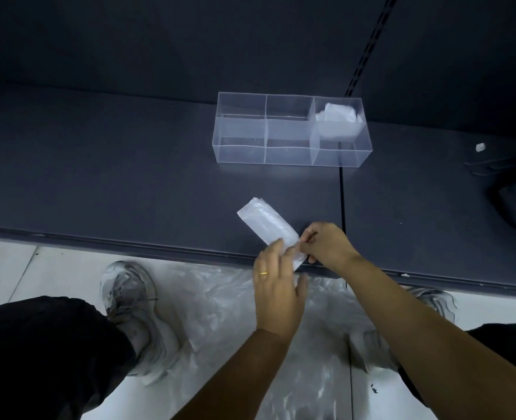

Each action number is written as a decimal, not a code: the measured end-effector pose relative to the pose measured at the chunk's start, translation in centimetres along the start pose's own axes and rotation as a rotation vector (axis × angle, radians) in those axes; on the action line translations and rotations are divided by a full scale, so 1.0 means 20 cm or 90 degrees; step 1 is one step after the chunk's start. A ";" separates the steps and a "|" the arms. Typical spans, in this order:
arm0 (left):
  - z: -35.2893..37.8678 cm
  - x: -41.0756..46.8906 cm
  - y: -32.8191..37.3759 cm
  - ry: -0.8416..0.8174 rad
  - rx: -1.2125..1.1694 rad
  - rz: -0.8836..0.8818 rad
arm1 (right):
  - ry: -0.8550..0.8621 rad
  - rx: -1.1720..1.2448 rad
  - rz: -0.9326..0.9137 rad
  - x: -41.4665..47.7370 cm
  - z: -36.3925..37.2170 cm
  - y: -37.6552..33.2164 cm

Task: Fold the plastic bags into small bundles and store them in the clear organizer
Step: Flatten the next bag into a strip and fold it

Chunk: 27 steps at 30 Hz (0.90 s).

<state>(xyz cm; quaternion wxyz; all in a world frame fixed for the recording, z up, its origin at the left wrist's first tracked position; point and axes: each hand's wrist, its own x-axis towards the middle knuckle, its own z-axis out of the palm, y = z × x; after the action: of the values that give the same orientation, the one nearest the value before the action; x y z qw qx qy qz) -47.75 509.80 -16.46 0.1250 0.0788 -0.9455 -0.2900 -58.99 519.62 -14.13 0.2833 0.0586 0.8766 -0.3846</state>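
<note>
A plastic bag folded into a long narrow strip (266, 222) lies slantwise on the dark shelf (129, 183), near its front edge. My left hand (276, 286) rests with straight fingers on the strip's near end. My right hand (326, 244) pinches that same end between thumb and fingers. The clear organizer (241, 153) stands farther back, divided into three compartments. A folded bag bundle (338, 122) sits in its right compartment; the left and middle ones look bare.
Loose clear plastic bags (244, 313) lie heaped on the pale floor below the shelf, between my shoes. A small white scrap (481, 147) and a dark object (514, 195) sit at the shelf's right. A seam (342, 201) splits the shelf.
</note>
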 end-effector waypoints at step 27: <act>-0.12 0.44 -0.25 -0.170 -0.143 -0.104 | -0.246 0.185 -0.136 0.07 -0.06 -0.13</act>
<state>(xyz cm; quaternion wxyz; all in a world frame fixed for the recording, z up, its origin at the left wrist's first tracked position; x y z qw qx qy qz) -55.00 502.42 -15.67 -0.0177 0.1019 -0.9058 -0.4108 -61.51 518.54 -12.51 0.3916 -0.0690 0.7431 -0.5383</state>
